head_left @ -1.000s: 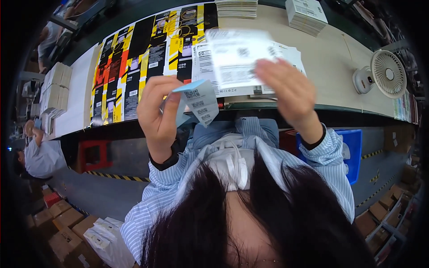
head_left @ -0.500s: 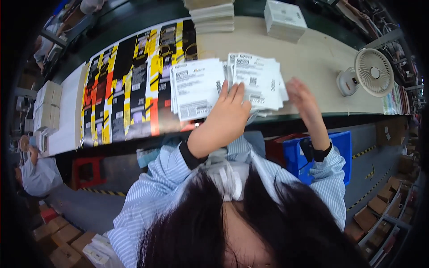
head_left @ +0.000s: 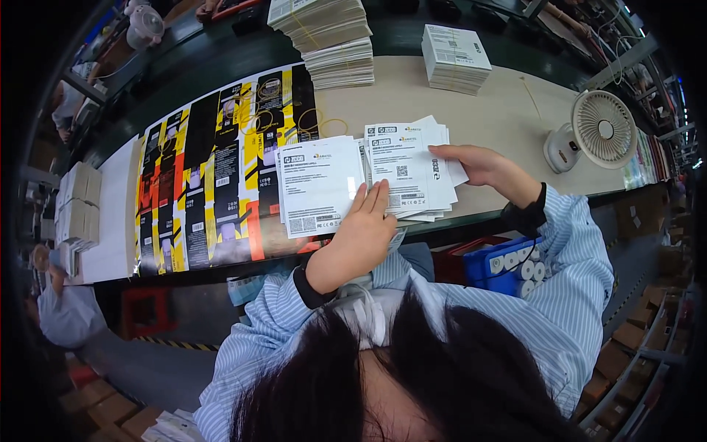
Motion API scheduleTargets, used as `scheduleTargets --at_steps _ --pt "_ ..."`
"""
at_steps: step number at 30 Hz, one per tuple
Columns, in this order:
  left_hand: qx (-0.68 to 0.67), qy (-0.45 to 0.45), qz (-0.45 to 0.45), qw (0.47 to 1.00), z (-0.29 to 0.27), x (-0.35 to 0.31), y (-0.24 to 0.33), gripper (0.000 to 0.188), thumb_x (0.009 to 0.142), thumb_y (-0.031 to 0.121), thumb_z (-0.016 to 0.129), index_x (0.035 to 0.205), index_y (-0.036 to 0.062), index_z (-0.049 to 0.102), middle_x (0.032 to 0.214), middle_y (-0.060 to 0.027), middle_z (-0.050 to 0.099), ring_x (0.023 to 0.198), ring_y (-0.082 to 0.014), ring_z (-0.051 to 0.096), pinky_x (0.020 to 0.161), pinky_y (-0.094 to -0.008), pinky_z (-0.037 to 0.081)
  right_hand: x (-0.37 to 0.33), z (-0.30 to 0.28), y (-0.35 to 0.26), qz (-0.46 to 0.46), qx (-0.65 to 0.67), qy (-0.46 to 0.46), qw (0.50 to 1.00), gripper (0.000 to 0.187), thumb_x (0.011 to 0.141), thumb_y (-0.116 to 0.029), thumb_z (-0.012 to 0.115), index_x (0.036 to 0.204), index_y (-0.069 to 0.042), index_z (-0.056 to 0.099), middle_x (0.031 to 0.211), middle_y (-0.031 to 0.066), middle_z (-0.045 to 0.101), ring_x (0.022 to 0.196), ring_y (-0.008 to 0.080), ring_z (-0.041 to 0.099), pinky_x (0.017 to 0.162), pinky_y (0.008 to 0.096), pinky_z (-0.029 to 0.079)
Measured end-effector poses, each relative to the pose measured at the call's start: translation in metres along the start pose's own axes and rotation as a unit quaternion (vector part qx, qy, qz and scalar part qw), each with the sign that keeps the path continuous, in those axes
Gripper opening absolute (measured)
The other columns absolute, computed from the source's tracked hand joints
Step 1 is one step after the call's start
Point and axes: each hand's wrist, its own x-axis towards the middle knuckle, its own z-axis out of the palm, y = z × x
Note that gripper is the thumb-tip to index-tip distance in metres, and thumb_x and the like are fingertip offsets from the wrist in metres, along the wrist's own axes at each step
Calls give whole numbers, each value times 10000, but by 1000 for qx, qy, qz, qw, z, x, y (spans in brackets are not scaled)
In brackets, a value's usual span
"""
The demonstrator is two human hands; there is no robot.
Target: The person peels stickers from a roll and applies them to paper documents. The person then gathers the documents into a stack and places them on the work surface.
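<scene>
Two loose stacks of white printed sheets lie side by side in front of me, a left stack and a right stack with its edges fanned unevenly. My left hand rests with outstretched fingers over the gap between them, fingertips touching the near inner edges. At the right stack's far right edge is my right hand. Its thumb presses on the top sheet while the other fingers curl at the edge, partly hidden. How many sheets it pinches, I cannot tell.
Behind stand a tall banded pile of sheets and a smaller banded block. Rubber bands lie on the black-yellow printed sheet at left. A white fan stands right. Below the table edge is a blue crate holding white rolls.
My right hand has come from the air beside the right stack onto its right edge. My left hand stays on the stacks. The view has tilted, so the table appears lower.
</scene>
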Motion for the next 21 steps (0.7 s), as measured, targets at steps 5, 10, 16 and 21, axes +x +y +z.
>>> scheduleTargets --at_steps 5,10,16,21 --pt "-43 26 3 999 -5 -1 -9 198 751 140 544 755 -58 540 1219 -363 344 1152 -428 373 1013 -446 236 1 20 -12 -18 -40 13 999 489 778 -88 619 1196 54 410 1151 168 518 980 227 566 845 317 467" --pt "-29 16 -2 999 -7 2 -7 178 759 131 548 765 -47 536 1225 -353 347 1150 -429 372 1010 -435 251 4 13 14 -87 -109 31 990 488 760 -83 634 1177 64 427 1137 166 529 978 227 566 845 301 462" --pt "-216 140 -104 961 -18 21 0 139 771 122 572 796 -14 559 1212 -315 391 1152 -415 381 946 -422 325 -22 -10 34 -248 -48 150 956 483 729 -86 657 1140 66 455 1088 148 556 933 221 579 815 301 470" --pt "-389 269 -159 867 0 45 4 120 748 110 610 792 -1 606 1233 -278 392 1147 -363 414 904 -363 356 -50 -20 40 -393 -186 181 882 494 690 -99 698 1111 44 483 1009 93 594 866 204 595 759 289 484"
